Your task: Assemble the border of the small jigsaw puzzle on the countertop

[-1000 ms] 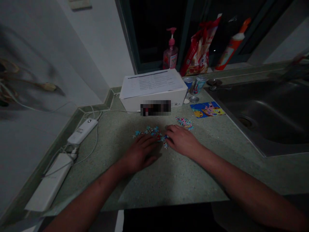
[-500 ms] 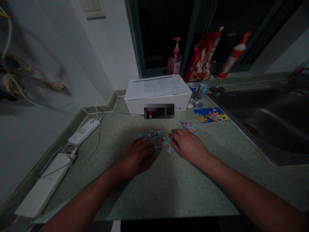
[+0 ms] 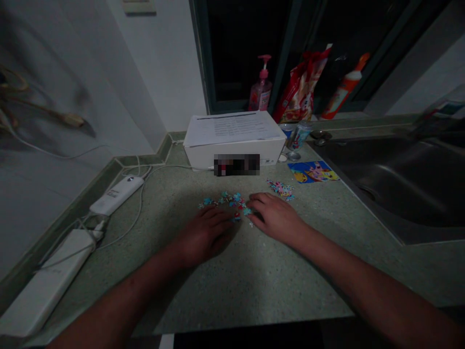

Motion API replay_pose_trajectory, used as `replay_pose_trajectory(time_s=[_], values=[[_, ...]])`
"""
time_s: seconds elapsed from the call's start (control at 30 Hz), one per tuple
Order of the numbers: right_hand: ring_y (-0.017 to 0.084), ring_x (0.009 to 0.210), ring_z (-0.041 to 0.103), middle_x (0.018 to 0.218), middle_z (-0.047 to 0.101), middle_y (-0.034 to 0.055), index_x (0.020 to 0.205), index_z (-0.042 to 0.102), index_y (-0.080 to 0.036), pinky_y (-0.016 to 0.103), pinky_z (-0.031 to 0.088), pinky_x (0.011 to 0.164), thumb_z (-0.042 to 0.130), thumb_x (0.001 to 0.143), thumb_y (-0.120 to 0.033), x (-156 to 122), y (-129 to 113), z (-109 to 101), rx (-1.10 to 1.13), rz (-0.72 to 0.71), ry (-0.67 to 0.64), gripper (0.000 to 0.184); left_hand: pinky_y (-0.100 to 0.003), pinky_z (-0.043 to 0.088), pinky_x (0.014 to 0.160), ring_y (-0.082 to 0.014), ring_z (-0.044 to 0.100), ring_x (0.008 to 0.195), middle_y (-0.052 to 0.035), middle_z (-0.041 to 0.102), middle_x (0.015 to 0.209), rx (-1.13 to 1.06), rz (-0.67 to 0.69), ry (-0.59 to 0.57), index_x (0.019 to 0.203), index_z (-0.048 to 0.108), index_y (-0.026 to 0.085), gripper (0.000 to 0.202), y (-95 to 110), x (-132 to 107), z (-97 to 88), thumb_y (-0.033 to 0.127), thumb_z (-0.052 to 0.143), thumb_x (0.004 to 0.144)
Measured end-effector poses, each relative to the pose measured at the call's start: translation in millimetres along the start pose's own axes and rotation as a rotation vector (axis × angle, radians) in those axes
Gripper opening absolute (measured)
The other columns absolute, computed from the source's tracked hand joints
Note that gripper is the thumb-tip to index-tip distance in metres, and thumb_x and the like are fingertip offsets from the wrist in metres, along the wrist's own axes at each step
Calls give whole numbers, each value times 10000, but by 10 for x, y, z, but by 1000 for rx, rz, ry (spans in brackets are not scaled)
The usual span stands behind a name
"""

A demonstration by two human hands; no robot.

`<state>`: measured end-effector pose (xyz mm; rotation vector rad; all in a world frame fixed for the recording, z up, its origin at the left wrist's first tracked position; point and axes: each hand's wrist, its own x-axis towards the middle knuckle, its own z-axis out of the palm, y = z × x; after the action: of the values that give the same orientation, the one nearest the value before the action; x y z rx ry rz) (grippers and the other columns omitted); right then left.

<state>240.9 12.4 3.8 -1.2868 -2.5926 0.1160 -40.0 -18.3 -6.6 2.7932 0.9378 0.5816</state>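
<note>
Both of my hands rest palm down on a speckled green counter [image 3: 254,281] in dim light. My left hand [image 3: 203,233] lies flat, fingers apart, its tips at a scatter of small blue and red puzzle pieces [image 3: 225,199]. My right hand [image 3: 275,216] lies beside it with its fingers stretched toward the same scatter, touching the nearest pieces. A second small heap of pink and blue pieces [image 3: 281,188] sits just beyond my right hand. A colourful cartoon picture card [image 3: 313,171] lies further right.
A white box [image 3: 234,138] with a printed sheet on top stands behind the pieces. A soap pump [image 3: 259,87], a red bag [image 3: 300,89] and an orange-capped bottle [image 3: 343,89] stand on the sill. Two small cans [image 3: 296,133] flank the box. A steel sink [image 3: 407,179] is right; white power strips [image 3: 116,194] lie left.
My hands have shifted only slightly over the puzzle pieces, with the right fingers reaching a little further into the scatter. The camera view has drifted a bit.
</note>
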Motion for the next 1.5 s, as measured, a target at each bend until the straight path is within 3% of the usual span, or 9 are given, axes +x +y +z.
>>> replay_pose_trajectory(time_s=[0.23, 0.4, 0.5, 0.63, 0.73, 1.17, 1.27, 1.4, 1.5], values=[[325, 1218, 682, 1342, 728, 150, 1239, 731, -170, 497, 562, 1070, 725, 1018, -332, -22, -7, -11, 48, -33, -11, 274, -525, 488, 1149, -288, 696, 1228, -103, 778, 1313, 30, -37, 48, 1230, 744, 218, 218, -37, -33, -52, 235, 630, 1044], [320, 1202, 687, 1337, 726, 155, 1242, 736, -174, 501, 565, 1058, 684, 1024, -276, -26, 5, -34, 16, -6, -31, 246, -509, 509, 1118, -269, 708, 1168, -76, 790, 1248, 14, -39, 12, 1153, 759, 228, 179, -14, -8, -61, 248, 602, 1068], [320, 1182, 697, 1315, 733, 150, 1226, 750, -175, 498, 571, 1050, 677, 1014, -244, -19, 3, -45, 2, 5, -27, 234, -536, 496, 1153, -288, 697, 1221, -94, 777, 1300, 24, -65, 17, 1239, 740, 224, 225, -3, -4, -35, 239, 613, 1053], [309, 1177, 699, 1309, 742, 140, 1232, 760, -193, 494, 568, 1057, 684, 1026, -265, 3, -17, 5, 27, 14, 27, 231, -604, 409, 1253, -332, 614, 1404, -122, 705, 1482, 15, -29, -8, 1463, 638, 228, 439, 65, 26, 62, 347, 664, 1041], [311, 1174, 702, 1306, 745, 154, 1253, 768, -184, 501, 572, 1046, 660, 1056, -288, 30, -23, 58, 55, 24, 52, 247, -629, 351, 1294, -339, 596, 1438, -130, 693, 1502, 8, -18, -63, 1446, 648, 216, 439, 126, 48, 114, 403, 666, 1049], [299, 1201, 693, 1281, 747, 142, 1224, 774, -184, 485, 562, 1075, 665, 1054, -254, 62, -17, 135, 130, -5, 87, 214, -605, 385, 1276, -326, 644, 1359, -110, 725, 1448, -16, -3, -98, 1416, 656, 208, 400, 234, 16, 1, 398, 648, 1064], [297, 1215, 691, 1292, 746, 140, 1215, 766, -185, 481, 562, 1083, 670, 1051, -251, 53, -8, 137, 147, -19, 92, 202, -572, 449, 1220, -310, 667, 1310, -92, 743, 1403, -24, -26, -56, 1409, 661, 246, 363, 170, -4, -9, 384, 625, 1075], [299, 1211, 697, 1312, 746, 134, 1237, 760, -201, 497, 568, 1076, 664, 1036, -210, 26, 19, 124, 124, -40, 82, 223, -543, 553, 1036, -311, 707, 1139, -90, 787, 1233, 65, -236, 108, 1321, 709, 266, 278, -98, -94, -51, 339, 553, 1103], [301, 1191, 703, 1318, 747, 133, 1235, 766, -211, 510, 574, 1063, 656, 1031, -202, 9, 42, 122, 100, -50, 80, 232, -562, 558, 989, -332, 699, 1076, -94, 788, 1165, 155, -365, 146, 1226, 756, 251, 284, -290, -153, -94, 341, 511, 1112]])
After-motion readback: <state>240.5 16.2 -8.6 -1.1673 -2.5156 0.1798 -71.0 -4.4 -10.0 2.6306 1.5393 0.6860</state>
